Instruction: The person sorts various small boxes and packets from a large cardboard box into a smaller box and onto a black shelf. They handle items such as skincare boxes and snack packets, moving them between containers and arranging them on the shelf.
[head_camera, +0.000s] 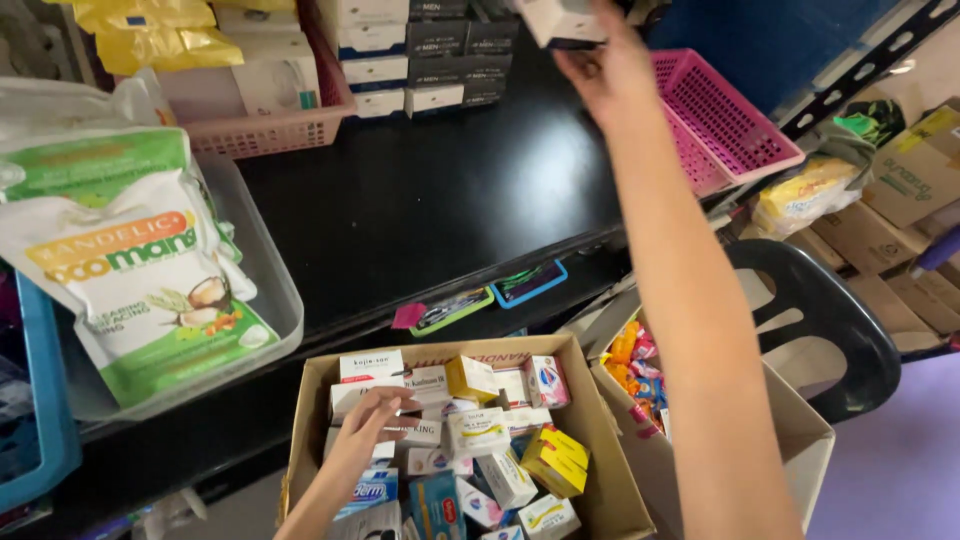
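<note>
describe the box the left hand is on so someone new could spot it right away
Start at the open cardboard carton full of small boxes, below the black shelf. At its back left corner, the left hand rests its fingertips on a white box lying flat. It sits just below another white box with dark lettering, left of a yellow box.

Right hand (605, 70) raised high, arm fully stretched, fingers closed around small white box (562, 20). Left hand (368, 425) low, palm down, fingers spread, well below and left of that box.
</note>
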